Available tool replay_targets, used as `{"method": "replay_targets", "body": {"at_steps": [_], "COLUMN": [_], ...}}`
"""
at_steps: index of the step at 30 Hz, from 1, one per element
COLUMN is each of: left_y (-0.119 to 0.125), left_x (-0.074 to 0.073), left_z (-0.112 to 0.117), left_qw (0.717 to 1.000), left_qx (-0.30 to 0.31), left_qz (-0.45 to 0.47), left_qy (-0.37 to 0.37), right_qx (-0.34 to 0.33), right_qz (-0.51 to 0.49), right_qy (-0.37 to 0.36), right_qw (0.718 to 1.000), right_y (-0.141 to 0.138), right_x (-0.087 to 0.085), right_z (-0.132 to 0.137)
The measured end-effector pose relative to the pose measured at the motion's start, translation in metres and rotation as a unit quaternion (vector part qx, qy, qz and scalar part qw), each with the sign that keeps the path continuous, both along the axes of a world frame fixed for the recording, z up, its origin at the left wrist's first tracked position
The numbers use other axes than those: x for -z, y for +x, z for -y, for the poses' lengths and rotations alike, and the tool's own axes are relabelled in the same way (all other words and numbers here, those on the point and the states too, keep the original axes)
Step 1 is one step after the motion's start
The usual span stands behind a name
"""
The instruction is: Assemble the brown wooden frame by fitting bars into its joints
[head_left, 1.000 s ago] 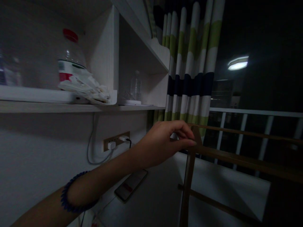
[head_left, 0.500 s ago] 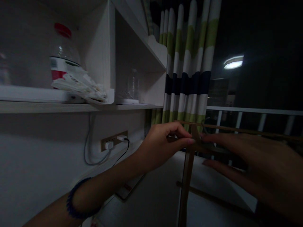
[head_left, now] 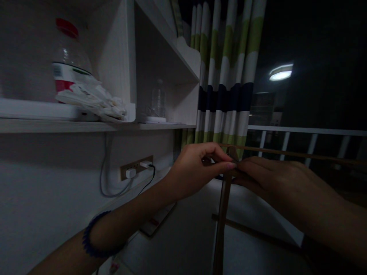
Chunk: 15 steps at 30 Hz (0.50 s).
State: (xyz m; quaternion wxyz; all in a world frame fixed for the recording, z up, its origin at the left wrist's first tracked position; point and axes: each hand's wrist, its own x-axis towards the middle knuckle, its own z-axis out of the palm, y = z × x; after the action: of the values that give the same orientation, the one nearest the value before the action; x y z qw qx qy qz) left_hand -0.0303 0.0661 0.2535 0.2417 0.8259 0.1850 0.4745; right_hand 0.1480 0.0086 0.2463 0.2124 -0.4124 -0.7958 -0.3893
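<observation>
My left hand, with a dark blue coiled band at its wrist, pinches a small brown strip between thumb and forefinger. It is at the top of a slim brown upright bar; the dim light hides what the strip is made of. My right hand is closed, its fingertips touching those of the left at the same spot. Whatever lies between the right fingers is hidden. A brown top rail runs off to the right behind the hands, and a lower brown crossbar meets the upright.
At the left, a white shelf carries a red-capped bottle, crumpled white plastic and a clear bottle. Below are a socket strip with plugs and cables. A striped curtain hangs beside a dark window with white railings.
My right hand has come in to the left, its spread fingers closing beside the left fingertips. The left hand keeps its pinch. The view has shifted slightly.
</observation>
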Motion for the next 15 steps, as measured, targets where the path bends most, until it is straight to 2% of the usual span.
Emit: {"method": "replay_targets", "body": {"at_steps": [15], "left_y": [-0.0003], "left_x": [-0.0016], "left_z": [0.0008], "left_qw": [1.000], "left_qx": [0.001], "left_qz": [-0.007], "left_qy": [-0.028], "right_qx": [0.037], "right_qz": [0.049], "right_qy": [0.116], "right_qw": [0.991], "right_y": [-0.0039], "right_x": [0.0018], "right_z": [0.0044]}}
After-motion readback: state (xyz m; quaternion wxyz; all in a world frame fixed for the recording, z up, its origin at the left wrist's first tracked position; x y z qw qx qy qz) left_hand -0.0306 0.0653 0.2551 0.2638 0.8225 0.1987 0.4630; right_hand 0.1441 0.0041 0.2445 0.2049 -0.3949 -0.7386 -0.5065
